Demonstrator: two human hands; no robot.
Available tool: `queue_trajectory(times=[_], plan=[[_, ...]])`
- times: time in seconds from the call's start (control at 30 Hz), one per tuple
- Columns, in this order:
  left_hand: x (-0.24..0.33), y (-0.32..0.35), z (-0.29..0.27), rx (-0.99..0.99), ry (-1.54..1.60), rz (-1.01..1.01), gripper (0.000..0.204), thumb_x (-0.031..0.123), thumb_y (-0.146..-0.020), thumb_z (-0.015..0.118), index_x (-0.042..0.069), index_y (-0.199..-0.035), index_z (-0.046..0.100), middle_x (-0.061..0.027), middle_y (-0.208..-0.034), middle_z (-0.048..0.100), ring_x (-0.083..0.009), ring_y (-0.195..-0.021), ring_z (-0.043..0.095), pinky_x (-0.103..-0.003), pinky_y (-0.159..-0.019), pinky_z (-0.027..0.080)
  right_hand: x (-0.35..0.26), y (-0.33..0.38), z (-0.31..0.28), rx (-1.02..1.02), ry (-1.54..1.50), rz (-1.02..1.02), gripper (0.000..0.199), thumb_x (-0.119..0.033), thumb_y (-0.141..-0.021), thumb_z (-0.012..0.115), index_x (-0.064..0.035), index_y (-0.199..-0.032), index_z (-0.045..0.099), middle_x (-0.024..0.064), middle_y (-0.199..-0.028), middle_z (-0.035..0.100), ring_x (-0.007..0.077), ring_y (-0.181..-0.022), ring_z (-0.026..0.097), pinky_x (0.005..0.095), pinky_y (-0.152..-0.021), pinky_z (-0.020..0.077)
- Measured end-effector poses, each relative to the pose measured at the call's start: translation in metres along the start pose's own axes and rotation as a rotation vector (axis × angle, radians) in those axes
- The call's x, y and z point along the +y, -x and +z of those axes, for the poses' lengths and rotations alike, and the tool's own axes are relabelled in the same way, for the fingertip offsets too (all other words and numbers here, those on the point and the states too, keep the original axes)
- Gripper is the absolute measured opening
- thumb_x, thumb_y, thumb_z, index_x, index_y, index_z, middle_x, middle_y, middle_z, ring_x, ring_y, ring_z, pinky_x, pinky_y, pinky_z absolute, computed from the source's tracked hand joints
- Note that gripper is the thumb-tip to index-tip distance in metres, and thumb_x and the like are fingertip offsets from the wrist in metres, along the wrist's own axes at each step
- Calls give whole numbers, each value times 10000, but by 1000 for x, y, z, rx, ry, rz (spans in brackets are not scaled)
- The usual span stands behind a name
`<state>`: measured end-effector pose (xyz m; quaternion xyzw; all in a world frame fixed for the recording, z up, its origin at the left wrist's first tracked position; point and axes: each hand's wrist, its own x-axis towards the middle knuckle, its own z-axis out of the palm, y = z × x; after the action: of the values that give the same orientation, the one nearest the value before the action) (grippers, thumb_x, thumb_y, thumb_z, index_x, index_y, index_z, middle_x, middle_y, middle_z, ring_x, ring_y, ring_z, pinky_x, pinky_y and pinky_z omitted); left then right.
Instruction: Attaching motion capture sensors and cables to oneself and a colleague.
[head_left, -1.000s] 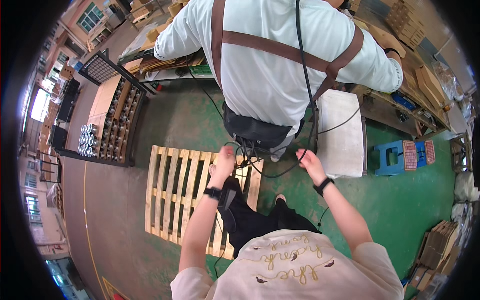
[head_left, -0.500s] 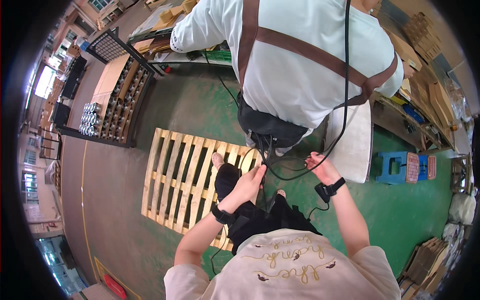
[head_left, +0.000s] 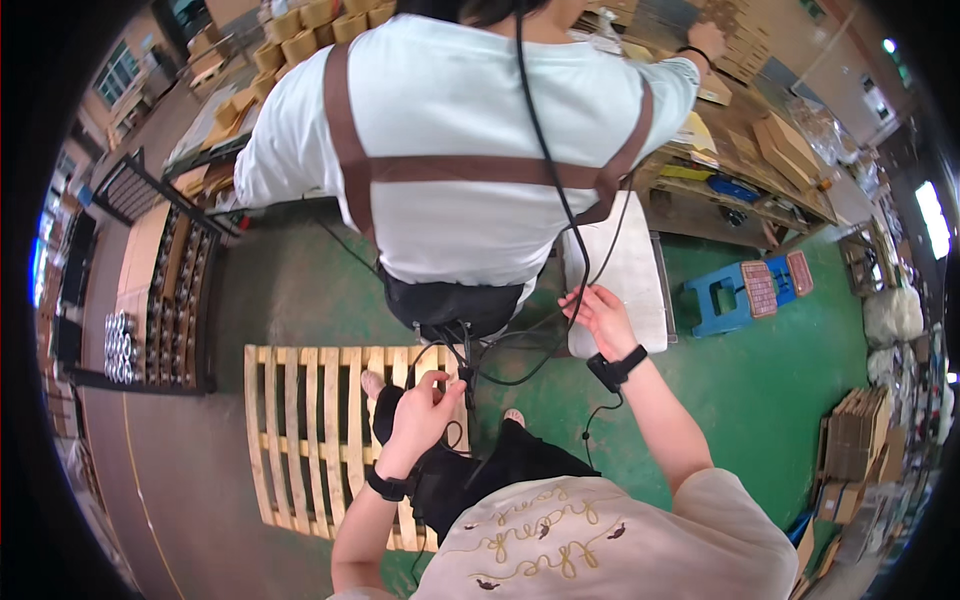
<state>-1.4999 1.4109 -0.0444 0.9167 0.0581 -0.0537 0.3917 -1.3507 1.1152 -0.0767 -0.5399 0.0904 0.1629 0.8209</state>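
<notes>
Before me a long black cable (head_left: 548,150) hangs down a co-worker's back and loops below the waist. My right hand (head_left: 605,318) has thumb and fingertips on this cable, to the right of the loop. My left hand (head_left: 420,418) is closed, its fingertips at a small black connector (head_left: 466,376) where several thin cables meet. What lies inside the left fingers is partly hidden. Beside the cables a black waist pouch (head_left: 450,305) sits low on the co-worker, who wears a white shirt with brown straps (head_left: 480,169). Both my wrists carry black bands.
A wooden pallet (head_left: 315,440) lies at my left foot. Past it stands a dark rack (head_left: 165,300) of metal parts. A white padded surface (head_left: 620,270) is right of the co-worker, near blue stools (head_left: 720,300). A cluttered workbench (head_left: 740,140) runs behind, with flattened cartons (head_left: 855,435) at right.
The view has shifted, and the co-worker now appears further left and more squarely back-on, with the right arm stretched over the bench. My hands remain at the connector and cable.
</notes>
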Motion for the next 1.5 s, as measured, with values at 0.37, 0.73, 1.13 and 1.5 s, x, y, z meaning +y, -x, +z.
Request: queue_trajectory(times=[0.37,0.73,1.13,1.5], plan=[[7,-14,41,56,36,205,563,178,-784,685,87,-1278,430,-161,-937,598,-349,-781,624,-417,-626,503,-34,-10,-4,26,64,35,173,-186,-951,537,-13,-968,537,92,-900,615,225,-889,644,397,-776,561],[23,-27,95,204,-235,288,475,242,-825,651,84,-1233,467,-143,-887,603,-329,-643,626,-398,-541,510,-37,-4,-30,62,-26,40,174,-200,-930,583,-29,-909,554,96,-852,614,224,-848,642,399,-729,578],[29,-24,90,225,-232,286,244,189,-814,638,116,-1028,547,-99,-733,593,-301,-616,609,-399,-537,491,-24,-43,-77,172,0,-44,160,-137,-932,550,11,-979,585,81,-857,635,207,-868,657,348,-753,551],[20,-23,88,181,-262,312,341,224,-844,628,107,-1142,509,-97,-752,581,-292,-646,614,-395,-537,496,-39,-85,-58,-30,263,19,251,-190,-923,581,7,-1078,569,112,-1004,645,242,-952,641,366,-869,519]])
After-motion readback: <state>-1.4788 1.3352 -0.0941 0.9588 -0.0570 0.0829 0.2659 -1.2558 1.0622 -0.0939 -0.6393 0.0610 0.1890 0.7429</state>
